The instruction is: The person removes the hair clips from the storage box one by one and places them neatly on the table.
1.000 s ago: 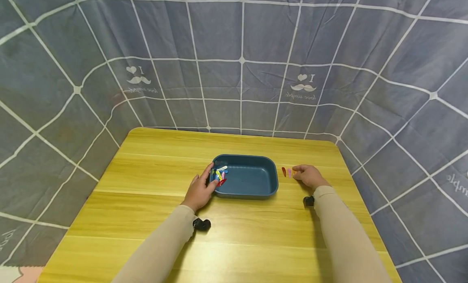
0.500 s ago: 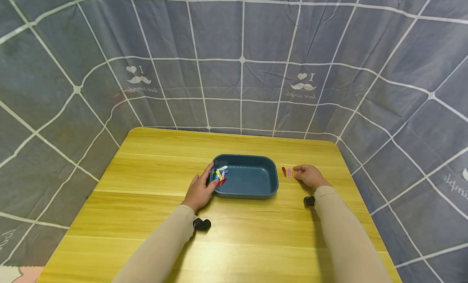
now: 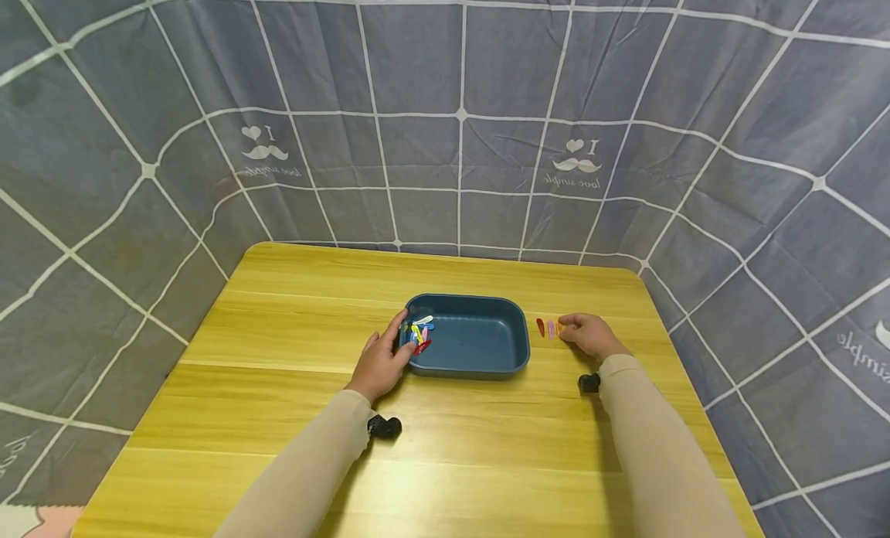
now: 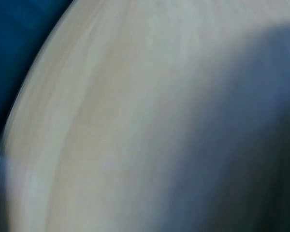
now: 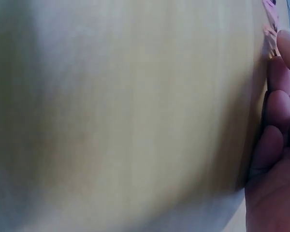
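In the head view, my left hand (image 3: 378,366) holds the left end of a dark blue plastic basin (image 3: 487,370), its fingers and thumb spread along the rim. Several small hair clips (image 3: 419,333) in white, blue, yellow, pink and red lie heaped inside at that end, partly hidden by the hand. To the basin's right, my right hand (image 3: 591,336) pinches an orange hair clip (image 3: 559,329) at the table surface, mostly covered by the fingertips. A pink hair clip (image 3: 551,329) and a dark red hair clip (image 3: 540,327) lie beside it in a row.
The basin stands on a yellow wood-grain table (image 3: 459,461). A grey checked curtain (image 3: 424,151) surrounds the table's back and sides. Black wrist cameras sit below both wrists. The left wrist view shows mostly blurred tabletop and a basin edge (image 4: 19,63).
Almost nothing differs. Both hands keep their places, and the basin and the row of hair clips stay where they were.
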{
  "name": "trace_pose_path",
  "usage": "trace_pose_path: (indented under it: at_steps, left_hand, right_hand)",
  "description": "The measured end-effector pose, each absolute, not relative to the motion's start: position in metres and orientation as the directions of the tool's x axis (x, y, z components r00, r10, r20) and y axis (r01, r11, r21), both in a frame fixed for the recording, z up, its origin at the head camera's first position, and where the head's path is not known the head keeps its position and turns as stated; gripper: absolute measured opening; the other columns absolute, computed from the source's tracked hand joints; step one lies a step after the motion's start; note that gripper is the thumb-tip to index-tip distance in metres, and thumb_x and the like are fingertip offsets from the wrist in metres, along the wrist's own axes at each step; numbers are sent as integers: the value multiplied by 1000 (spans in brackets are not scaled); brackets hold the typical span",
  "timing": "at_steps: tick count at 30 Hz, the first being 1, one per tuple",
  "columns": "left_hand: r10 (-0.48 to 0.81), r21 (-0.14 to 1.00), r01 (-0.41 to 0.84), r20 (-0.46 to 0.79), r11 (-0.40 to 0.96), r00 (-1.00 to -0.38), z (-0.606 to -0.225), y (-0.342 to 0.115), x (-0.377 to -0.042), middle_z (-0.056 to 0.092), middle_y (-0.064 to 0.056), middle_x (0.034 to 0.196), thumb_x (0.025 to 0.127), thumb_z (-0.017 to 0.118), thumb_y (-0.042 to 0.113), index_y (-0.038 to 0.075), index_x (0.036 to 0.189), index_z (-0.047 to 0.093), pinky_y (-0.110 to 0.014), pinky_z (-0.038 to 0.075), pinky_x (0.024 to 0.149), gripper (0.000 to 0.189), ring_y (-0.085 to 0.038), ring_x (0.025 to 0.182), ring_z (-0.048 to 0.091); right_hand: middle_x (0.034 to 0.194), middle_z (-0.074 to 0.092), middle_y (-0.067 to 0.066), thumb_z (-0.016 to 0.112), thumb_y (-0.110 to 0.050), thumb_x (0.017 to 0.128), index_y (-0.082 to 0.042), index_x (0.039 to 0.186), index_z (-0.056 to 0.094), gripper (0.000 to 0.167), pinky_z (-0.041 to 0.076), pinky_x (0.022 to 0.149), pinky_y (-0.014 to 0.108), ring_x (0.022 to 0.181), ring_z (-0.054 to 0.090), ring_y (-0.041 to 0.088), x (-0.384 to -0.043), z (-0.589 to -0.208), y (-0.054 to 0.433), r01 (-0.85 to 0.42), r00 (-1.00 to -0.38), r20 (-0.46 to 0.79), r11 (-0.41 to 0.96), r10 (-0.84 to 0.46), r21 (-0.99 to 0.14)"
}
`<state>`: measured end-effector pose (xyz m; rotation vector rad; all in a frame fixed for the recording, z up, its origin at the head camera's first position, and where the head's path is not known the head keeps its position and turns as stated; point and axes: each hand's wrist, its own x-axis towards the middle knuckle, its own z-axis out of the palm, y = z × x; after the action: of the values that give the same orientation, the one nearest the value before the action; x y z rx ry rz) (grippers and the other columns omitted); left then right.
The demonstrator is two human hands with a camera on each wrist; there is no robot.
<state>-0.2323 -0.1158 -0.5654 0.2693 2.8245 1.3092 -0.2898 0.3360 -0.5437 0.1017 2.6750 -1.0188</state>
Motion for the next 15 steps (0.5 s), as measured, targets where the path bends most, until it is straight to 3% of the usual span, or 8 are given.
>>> trace_pose_path:
  at_steps: [3,9,15]
  left_hand:
    - [159,761,143,53,633,-986,-567,-115,-232,59,-18,153,108,56,37,36,168,24,-54,13,136,68,-45,127,67]
    - [160,756,149,59,637,-985,-569,-115,-233,59,-17,152,108,57,36,36,169,24,-55,13,136,69,-44,128,67]
    - [153,761,157,77,630,-985,-569,-116,-234,59,-17,152,107,58,35,34,168,27,-55,14,136,69,-43,130,65]
  right_hand:
    - [138,66,25,64,-22,102,1,141,63,46,48,114,55,129,59,41,-291,-540,335,155,-967,-253,744,-20,-650]
    - [131,68,26,58,-23,106,3,144,59,46,58,96,48,113,66,37,-295,-524,329,138,-983,-185,725,14,-674]
    - [128,69,25,59,-24,106,0,147,58,47,57,98,53,110,66,39,-304,-492,299,17,-993,-101,765,-63,-643]
